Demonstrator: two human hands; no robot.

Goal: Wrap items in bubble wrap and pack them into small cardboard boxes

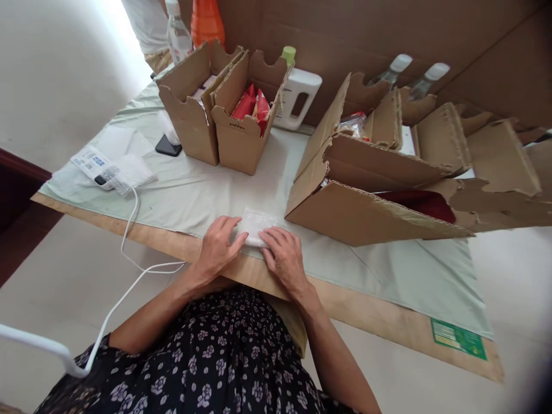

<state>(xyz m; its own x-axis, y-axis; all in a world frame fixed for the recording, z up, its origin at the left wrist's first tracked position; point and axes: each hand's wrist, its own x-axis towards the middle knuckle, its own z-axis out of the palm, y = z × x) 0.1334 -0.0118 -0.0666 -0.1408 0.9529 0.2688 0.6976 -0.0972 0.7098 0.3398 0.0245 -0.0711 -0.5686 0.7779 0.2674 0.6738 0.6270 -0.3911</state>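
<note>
A small white padded packet (257, 224) lies near the front edge of the table (379, 316), on a pale green cloth (207, 192). My left hand (218, 246) rests on its left end with the fingers stretched out flat. My right hand (282, 256) presses on its right end, fingers flat and close together. Neither hand grips the packet; both lie on top of it.
Two upright cardboard boxes (215, 109) stand at the back left, one holding red packets (252, 104). Larger cardboard boxes (388, 172) fill the right side. Behind them are a white jug (298, 98) and bottles. A phone (168, 146), white packets (112, 169) and a white cable (129, 230) sit at the left.
</note>
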